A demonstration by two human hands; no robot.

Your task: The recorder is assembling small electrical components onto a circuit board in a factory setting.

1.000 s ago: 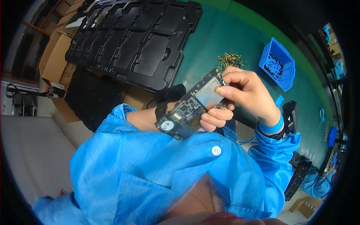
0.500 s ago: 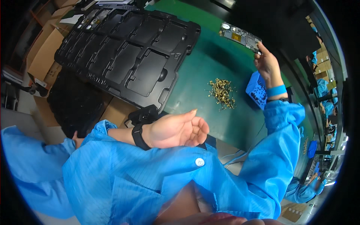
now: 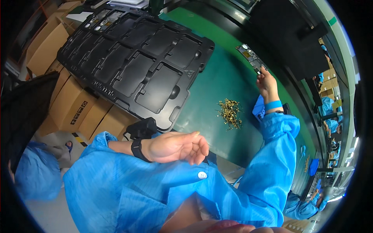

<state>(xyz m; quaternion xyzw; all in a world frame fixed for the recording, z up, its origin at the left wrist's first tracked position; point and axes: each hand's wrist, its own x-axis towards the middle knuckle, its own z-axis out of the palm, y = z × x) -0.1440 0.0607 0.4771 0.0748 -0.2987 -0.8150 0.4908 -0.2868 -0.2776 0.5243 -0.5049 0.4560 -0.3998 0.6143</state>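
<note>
My right hand [image 3: 267, 83] is raised at the far right, thumb and fingers pinching one end of a flat electronic assembly [image 3: 248, 55], which shows a round white part and a golden patch. It hangs above the green mat, clear of the surface. Near my chest, my left hand [image 3: 176, 147] is palm up with fingers loosely curled and apart, nothing in it. Beyond it lies a large black moulded tray [image 3: 159, 91] with many pockets. Two similar assemblies [image 3: 108, 21] sit in its far left pockets.
A pile of small gold pieces with thin dark leads [image 3: 230, 112] lies on the green mat [image 3: 206, 105]. Beside my right wrist stands a blue bin [image 3: 258, 108]. Cardboard boxes [image 3: 74, 105] stand at the left, near another person in blue [image 3: 37, 171] and a dark sheet-like object [image 3: 27, 112].
The assembly in my right hand has tilted more steeply, and that hand appears slightly lower and further left. At left, the other person has moved away and the dark object has risen, uncovering boxes.
</note>
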